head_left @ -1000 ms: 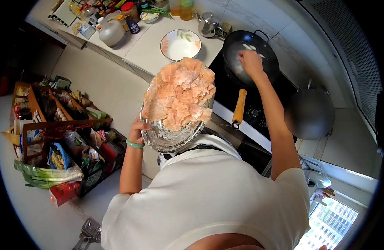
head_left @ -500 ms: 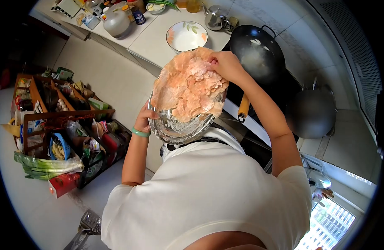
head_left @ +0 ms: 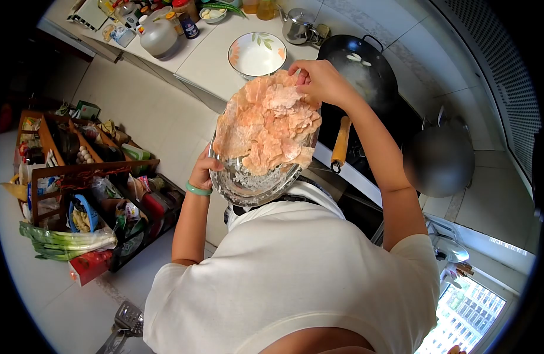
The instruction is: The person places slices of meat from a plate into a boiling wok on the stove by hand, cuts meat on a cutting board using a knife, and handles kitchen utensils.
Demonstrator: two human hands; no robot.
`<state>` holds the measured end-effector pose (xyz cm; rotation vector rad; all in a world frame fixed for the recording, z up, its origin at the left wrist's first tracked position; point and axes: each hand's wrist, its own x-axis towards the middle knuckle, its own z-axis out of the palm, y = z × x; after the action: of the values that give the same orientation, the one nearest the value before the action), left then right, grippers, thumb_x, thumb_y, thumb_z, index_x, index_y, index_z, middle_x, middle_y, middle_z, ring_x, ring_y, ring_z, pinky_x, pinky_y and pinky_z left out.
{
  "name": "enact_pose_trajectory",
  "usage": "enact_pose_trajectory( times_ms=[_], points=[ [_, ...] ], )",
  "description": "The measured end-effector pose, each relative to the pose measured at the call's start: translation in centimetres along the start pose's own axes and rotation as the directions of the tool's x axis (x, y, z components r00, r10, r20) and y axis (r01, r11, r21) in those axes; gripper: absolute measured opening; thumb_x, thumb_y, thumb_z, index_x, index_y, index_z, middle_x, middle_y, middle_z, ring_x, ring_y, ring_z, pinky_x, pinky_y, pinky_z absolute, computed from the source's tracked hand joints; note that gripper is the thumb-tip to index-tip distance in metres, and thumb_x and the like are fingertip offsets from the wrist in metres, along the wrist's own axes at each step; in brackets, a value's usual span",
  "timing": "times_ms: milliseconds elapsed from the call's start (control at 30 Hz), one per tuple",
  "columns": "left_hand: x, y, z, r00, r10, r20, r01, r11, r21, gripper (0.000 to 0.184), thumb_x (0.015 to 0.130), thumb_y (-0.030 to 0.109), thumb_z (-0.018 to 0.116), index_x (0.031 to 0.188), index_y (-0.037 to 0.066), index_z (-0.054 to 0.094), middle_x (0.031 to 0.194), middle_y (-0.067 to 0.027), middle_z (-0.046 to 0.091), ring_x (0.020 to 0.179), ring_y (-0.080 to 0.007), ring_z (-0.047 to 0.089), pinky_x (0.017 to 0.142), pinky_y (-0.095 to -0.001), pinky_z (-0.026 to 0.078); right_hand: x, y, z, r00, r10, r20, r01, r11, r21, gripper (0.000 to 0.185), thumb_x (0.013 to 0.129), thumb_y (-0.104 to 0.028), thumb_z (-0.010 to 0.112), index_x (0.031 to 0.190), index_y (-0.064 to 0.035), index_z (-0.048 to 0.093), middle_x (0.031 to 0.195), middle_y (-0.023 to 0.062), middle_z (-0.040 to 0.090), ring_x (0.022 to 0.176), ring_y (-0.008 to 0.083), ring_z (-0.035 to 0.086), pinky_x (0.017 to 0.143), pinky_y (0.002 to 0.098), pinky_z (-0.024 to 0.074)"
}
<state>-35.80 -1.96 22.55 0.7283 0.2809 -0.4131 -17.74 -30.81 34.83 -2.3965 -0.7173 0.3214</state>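
My left hand (head_left: 202,173), with a pale green bangle at its wrist, grips the rim of a clear glass dish (head_left: 248,187). The dish is tilted and heaped with thin pink raw meat slices (head_left: 266,124) dusted with white powder. At the upper right of the heap, my right hand (head_left: 324,84) has its fingers closed in a pinch on the edge of a meat slice. A black wok (head_left: 360,88) right of that hand holds steaming liquid with a few white pieces. Beyond the dish stands a flower-patterned bowl (head_left: 257,56).
A wooden handle (head_left: 341,144) juts out from the stove, below my right forearm. Another dark pan (head_left: 440,159) sits at the right. A steel kettle (head_left: 298,26) and jars line the back counter. To the left stands a rack (head_left: 95,171) of groceries, with leeks (head_left: 68,241) in front.
My right hand has shifted slightly up at the edge of the meat, still pinching. The view has moved a little, and the dish stays in my left hand.
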Motion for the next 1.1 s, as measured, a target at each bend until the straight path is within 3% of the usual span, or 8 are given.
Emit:
enact_pose_trajectory(
  times_ms=[133,300,467,567,767,900,1000,1100],
  points=[
    [-0.2,0.0,0.5,1.0,0.007,-0.005,-0.007,0.999,-0.032,0.087,0.05,-0.003,0.05,0.136,-0.005,0.038,0.123,-0.0178,0.056,0.112,-0.0304,0.058,0.097,-0.0393,0.048,-0.4,1.2,-0.6,0.999,-0.03,-0.013,0.031,0.998,0.062,0.03,0.074,-0.003,0.065,0.103,-0.0008,0.062,0.077,0.0064,0.065,0.069,0.0135,0.062,0.067,0.0265,0.0498],
    [-0.2,-0.5,0.4,1.0,0.026,0.003,-0.026,1.0,-0.003,0.087,0.05,0.0,0.049,0.136,-0.006,0.038,0.125,-0.0207,0.054,0.113,-0.0352,0.056,0.1,-0.0435,0.046,-2.9,1.8,-5.9,0.97,0.036,-0.239,-0.033,0.999,0.02,0.028,0.078,0.001,0.064,0.106,-0.0015,0.062,0.084,0.0047,0.066,0.074,0.0113,0.061,0.072,0.0253,0.0501],
    [-0.7,-0.5,1.5,0.997,0.074,-0.028,-0.075,0.997,-0.026,0.085,0.051,-0.001,0.049,0.135,-0.006,0.038,0.126,-0.0198,0.053,0.115,-0.0341,0.055,0.1,-0.0428,0.047,-4.8,9.1,-9.7,0.932,0.089,-0.352,-0.143,0.981,-0.131,0.022,0.076,0.0,0.064,0.098,-0.0003,0.064,0.083,0.0111,0.067,0.076,0.0228,0.065,0.071,0.0312,0.051],
    [-0.9,-0.7,0.8,0.997,0.056,-0.049,-0.056,0.998,0.0,0.088,0.052,-0.001,0.049,0.138,-0.005,0.034,0.13,-0.02,0.051,0.118,-0.034,0.053,0.103,-0.0432,0.044,-5.4,15.1,-8.8,0.954,0.172,-0.244,-0.235,0.936,-0.261,0.018,0.076,-0.001,0.062,0.094,-0.0012,0.065,0.082,0.013,0.067,0.079,0.0274,0.066,0.072,0.0346,0.0518],
    [-0.8,-1.0,0.8,0.993,0.098,-0.058,-0.097,0.995,0.012,0.082,0.052,0.002,0.049,0.133,-0.008,0.04,0.124,-0.021,0.054,0.112,-0.0351,0.057,0.099,-0.0431,0.047,-7.2,22.2,-4.6,0.932,0.271,-0.242,-0.361,0.766,-0.533,0.017,0.077,-0.004,0.056,0.088,-0.0055,0.068,0.086,0.0167,0.068,0.085,0.0348,0.066,0.075,0.0412,0.0529],
    [-0.7,-0.7,0.8,0.997,0.077,-0.019,-0.077,0.997,-0.029,0.087,0.052,-0.002,0.049,0.137,-0.006,0.034,0.127,-0.0194,0.053,0.116,-0.0325,0.055,0.1,-0.0406,0.046,-6.7,20.7,-5.0,0.857,0.287,-0.428,-0.512,0.567,-0.646,0.016,0.08,-0.005,0.054,0.09,-0.0071,0.066,0.085,0.0194,0.067,0.084,0.0366,0.067,0.071,0.0449,0.0534],
    [-0.8,-0.5,1.2,0.997,0.072,-0.006,-0.072,0.997,-0.036,0.087,0.052,-0.002,0.05,0.138,-0.005,0.035,0.127,-0.0192,0.053,0.115,-0.0317,0.056,0.1,-0.0406,0.046,-5.7,13.9,-6.2,0.848,0.213,-0.486,-0.488,0.67,-0.559,0.019,0.082,-0.007,0.055,0.097,-0.0078,0.066,0.087,0.0167,0.068,0.082,0.0337,0.067,0.071,0.043,0.053],
    [-0.7,-0.4,1.0,0.998,0.061,0.011,-0.06,0.997,-0.056,0.086,0.053,-0.002,0.05,0.137,-0.005,0.035,0.126,-0.0191,0.053,0.115,-0.0313,0.056,0.099,-0.0402,0.047,-4.5,6.6,-5.1,0.907,-0.018,-0.42,-0.117,0.948,-0.295,0.022,0.082,-0.01,0.063,0.103,-0.0088,0.066,0.088,0.0115,0.069,0.081,0.0291,0.067,0.072,0.0373,0.0519]
  ],
)
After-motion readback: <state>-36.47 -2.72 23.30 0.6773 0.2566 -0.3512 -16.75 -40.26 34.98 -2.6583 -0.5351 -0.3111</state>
